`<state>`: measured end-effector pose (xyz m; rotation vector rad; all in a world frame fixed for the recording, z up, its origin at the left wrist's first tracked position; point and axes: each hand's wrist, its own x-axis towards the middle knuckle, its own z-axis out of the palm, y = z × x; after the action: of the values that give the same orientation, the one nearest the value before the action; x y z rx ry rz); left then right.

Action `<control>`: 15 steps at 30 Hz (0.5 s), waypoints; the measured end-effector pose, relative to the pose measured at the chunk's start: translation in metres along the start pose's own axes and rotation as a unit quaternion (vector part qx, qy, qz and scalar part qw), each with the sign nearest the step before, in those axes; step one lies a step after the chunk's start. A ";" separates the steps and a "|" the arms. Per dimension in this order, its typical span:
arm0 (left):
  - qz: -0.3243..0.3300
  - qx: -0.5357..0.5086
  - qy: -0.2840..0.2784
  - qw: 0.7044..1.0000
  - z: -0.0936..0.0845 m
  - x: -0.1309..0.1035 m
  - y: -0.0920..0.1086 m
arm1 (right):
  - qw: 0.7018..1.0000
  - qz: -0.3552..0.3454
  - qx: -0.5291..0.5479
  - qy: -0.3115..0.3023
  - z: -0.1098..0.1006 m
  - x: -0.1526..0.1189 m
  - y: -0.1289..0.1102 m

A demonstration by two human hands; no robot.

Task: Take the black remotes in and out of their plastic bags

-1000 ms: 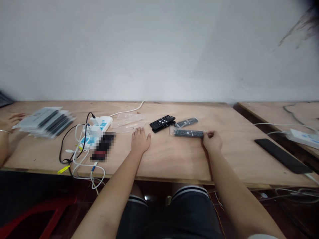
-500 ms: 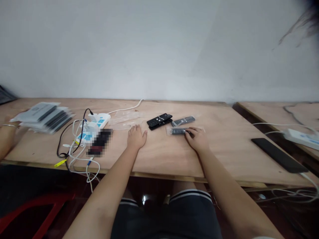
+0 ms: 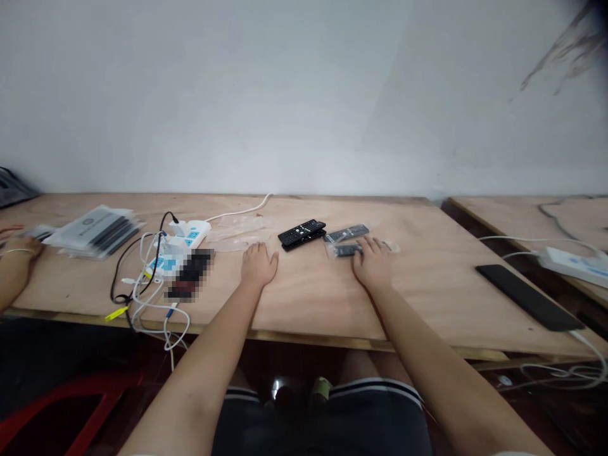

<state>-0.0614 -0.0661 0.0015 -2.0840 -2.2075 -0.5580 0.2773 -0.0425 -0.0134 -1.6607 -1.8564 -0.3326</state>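
Note:
My left hand (image 3: 258,264) lies flat on the wooden table (image 3: 308,297), fingers a little apart, beside clear plastic bags (image 3: 232,242). My right hand (image 3: 373,261) rests palm down with spread fingers over the right end of a bagged remote (image 3: 346,251); part of the bag shows past its fingers. Just behind it lies another bagged remote (image 3: 348,233). Between my hands, farther back, bare black remotes (image 3: 302,234) are stacked askew.
At left are a power strip (image 3: 192,235) with tangled cables, a blurred-out dark object (image 3: 190,273) and stacked bagged items (image 3: 97,231). Another person's hand (image 3: 21,247) is at far left. A black phone (image 3: 527,296) lies right.
My right hand's fingers have gone from bent at the bagged remote to spread flat over its end. The other person's hand has moved beside the stack. The view has shifted slightly.

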 end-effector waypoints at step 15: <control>0.001 -0.004 0.015 1.000 -0.004 -0.003 0.003 | 0.976 -0.200 0.023 -0.085 0.039 0.033 -0.086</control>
<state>-0.0594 -0.0698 0.0049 -2.0683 -2.1906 -0.5945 0.1832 -0.0092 -0.0058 -1.3098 -2.3104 -0.3170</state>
